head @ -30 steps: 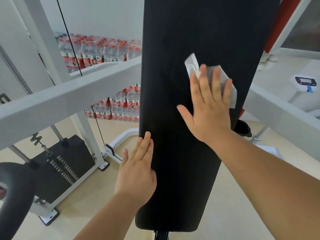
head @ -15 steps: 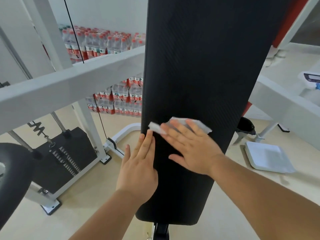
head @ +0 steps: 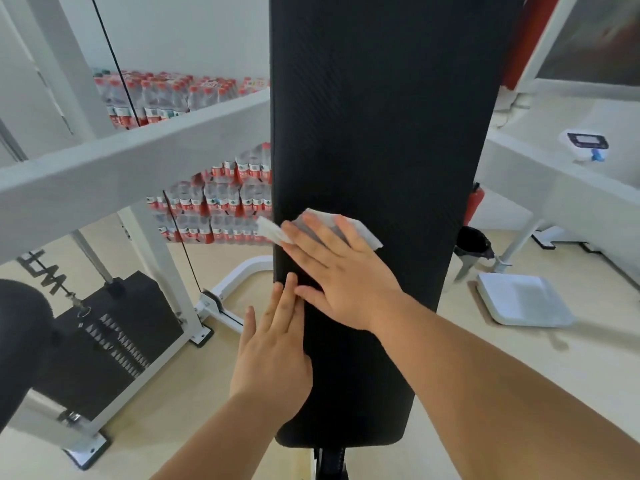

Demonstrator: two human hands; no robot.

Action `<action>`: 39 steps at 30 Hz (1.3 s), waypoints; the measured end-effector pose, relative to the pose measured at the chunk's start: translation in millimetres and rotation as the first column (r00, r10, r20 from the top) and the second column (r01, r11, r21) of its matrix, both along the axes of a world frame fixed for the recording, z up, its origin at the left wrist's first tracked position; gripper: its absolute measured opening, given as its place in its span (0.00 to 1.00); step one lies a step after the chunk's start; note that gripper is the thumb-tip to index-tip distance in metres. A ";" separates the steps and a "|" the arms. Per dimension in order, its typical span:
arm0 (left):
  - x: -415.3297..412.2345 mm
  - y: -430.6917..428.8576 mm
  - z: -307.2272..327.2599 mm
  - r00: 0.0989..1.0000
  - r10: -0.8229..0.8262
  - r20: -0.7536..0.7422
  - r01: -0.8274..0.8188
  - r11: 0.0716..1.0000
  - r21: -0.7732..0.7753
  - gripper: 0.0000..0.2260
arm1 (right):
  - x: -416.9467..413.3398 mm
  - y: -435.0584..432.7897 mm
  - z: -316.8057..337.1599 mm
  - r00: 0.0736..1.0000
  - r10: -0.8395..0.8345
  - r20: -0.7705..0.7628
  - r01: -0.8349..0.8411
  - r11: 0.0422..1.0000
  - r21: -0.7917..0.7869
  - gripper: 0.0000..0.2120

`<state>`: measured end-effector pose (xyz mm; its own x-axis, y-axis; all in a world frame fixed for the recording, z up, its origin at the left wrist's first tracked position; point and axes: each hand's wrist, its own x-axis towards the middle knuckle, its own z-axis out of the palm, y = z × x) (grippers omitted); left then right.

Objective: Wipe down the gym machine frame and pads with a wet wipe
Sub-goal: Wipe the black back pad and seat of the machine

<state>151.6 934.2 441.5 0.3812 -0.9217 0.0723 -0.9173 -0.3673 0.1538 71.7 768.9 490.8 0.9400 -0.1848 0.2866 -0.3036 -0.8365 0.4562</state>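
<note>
A long black pad (head: 381,116) runs from the top of the view down to its rounded near end. My right hand (head: 341,271) lies flat on the pad with straight fingers and presses a white wet wipe (head: 360,230) against it near the pad's left edge. One corner of the wipe sticks out past that edge. My left hand (head: 277,344) rests flat with straight fingers on the pad's left edge, just below the right hand and touching its thumb. A white frame beam (head: 121,168) crosses on the left.
A black weight stack (head: 114,337) with a cable stands at the lower left. Several packs of bottled water (head: 221,202) are stacked by the far wall. A white tray (head: 523,303) lies on the floor at right, beside another white frame bar (head: 568,188).
My right hand swept the wipe from the pad's upper right down to its left edge, then slid slightly up and right. My left hand has stayed on the edge.
</note>
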 end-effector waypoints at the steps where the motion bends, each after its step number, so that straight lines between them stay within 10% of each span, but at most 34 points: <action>1: -2.0 1.2 -1.8 1.000 0.005 -0.005 -0.005 1.000 -0.010 0.37 | -13.9 -7.0 -5.1 0.995 -0.071 0.068 0.070 0.997 0.019 0.35; 8: -18.0 -1.8 -24.3 0.998 0.057 -0.008 -0.057 0.996 -0.075 0.37 | -31.0 -24.9 0.5 0.597 -0.624 0.504 0.433 0.780 0.452 0.40; 13: -8.8 -4.7 -57.6 0.999 0.032 0.040 -0.024 0.981 -0.192 0.40 | 14.7 14.6 -35.3 0.933 -0.164 0.319 0.138 0.985 0.104 0.38; 18: 1.0 -11.7 -92.2 0.997 0.018 0.077 0.006 0.955 -0.297 0.40 | 2.1 4.6 -57.2 0.990 0.112 0.089 -0.101 0.988 -0.119 0.34; 25: -1.8 -21.1 -112.8 0.987 0.084 0.134 -0.017 0.899 -0.437 0.42 | -57.9 -40.2 -44.4 0.648 -0.450 0.615 0.380 0.890 0.251 0.40; 33: -23.7 3.2 -130.5 0.985 0.084 0.149 -0.010 0.899 -0.437 0.38 | 7.0 29.1 -101.7 0.979 0.095 0.182 -0.077 0.991 -0.107 0.34; 39: -33.8 16.4 -143.7 0.991 0.068 0.115 -0.009 0.893 -0.451 0.40 | -55.6 -13.5 -99.4 0.814 -0.268 0.515 0.271 0.960 0.072 0.39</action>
<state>117.9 950.6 297.8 0.3765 -0.7644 0.5235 -0.9262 -0.3219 0.1960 16.1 755.5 391.4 0.5678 -0.4061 0.7160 -0.7080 -0.6846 0.1731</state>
